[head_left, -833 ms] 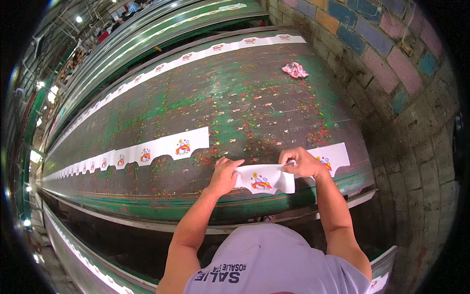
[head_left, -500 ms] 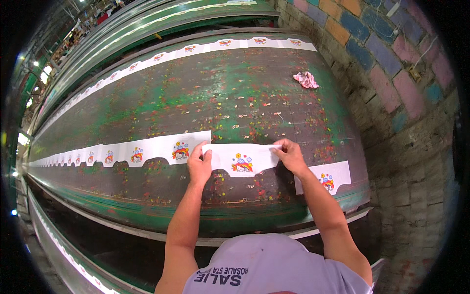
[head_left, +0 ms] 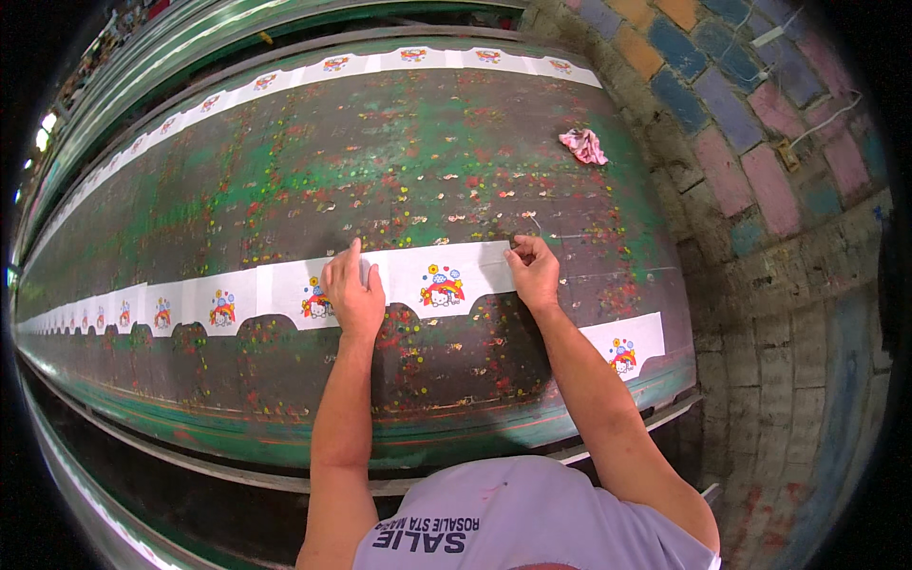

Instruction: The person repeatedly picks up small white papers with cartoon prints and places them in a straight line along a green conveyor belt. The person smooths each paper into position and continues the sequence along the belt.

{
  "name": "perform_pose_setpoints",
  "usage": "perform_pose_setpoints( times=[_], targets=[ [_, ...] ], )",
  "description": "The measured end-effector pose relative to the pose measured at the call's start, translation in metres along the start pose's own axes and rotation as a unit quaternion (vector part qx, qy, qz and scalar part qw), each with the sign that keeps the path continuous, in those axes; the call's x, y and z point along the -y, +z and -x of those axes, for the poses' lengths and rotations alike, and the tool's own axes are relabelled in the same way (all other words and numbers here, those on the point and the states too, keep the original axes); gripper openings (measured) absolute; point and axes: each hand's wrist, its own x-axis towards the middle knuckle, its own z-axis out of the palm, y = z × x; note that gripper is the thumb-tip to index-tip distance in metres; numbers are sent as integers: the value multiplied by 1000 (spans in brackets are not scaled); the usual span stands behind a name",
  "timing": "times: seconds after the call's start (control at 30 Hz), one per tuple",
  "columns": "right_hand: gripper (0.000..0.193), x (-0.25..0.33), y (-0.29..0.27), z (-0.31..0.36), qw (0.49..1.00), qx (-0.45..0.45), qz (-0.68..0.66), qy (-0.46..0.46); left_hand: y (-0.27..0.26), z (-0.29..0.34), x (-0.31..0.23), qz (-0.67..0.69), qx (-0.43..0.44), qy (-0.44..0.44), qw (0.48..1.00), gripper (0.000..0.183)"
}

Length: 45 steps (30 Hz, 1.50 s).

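Observation:
A white cut fabric piece (head_left: 480,271), printed with a cartoon cat, rainbow and flowers, lies on the dark, paint-spotted table at the right end of a long row. My right hand (head_left: 535,274) pinches its upper right corner between thumb and fingers. Over the left edge of this piece and the neighbouring printed piece (head_left: 285,290) rests my left hand (head_left: 353,293), thumb and fingers apart, partly covering the neighbour's print. Nearer to me, on the right, another printed piece (head_left: 646,332) lies apart from the row, partly behind my right forearm.
Along the far side of the long table (head_left: 427,370) runs a second row of printed pieces (head_left: 375,65). A crumpled pink-and-white rag (head_left: 582,146) lies at the far right. A painted block wall (head_left: 731,171) borders the table's right end. More long tables stand beyond and to the left.
The held piece has come down against the row's right end. My left hand has let go of its corner and moved left onto the pieces; my right hand still pinches its corner.

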Motion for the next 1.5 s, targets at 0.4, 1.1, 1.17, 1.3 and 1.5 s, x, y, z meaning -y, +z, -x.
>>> perform_pose_setpoints(
  times=[0.4,1.1,1.17,1.3,1.5],
  targets=[
    [20,-46,-229,50,973,-96,207,-26,-7,7,-26,-58,40,94,993,63],
    [13,-58,-417,23,903,385,159,-102,88,126,-352,123,300,231,917,58],
    [10,-50,-436,24,912,399,16,-98,83,130,-356,115,338,224,907,60],
    [11,-52,-448,3,923,367,-108,24,65,131,-343,202,380,-4,903,50],
    [19,-87,-376,-39,946,304,-115,11,75,88,-295,235,191,-199,932,40]
  ],
)
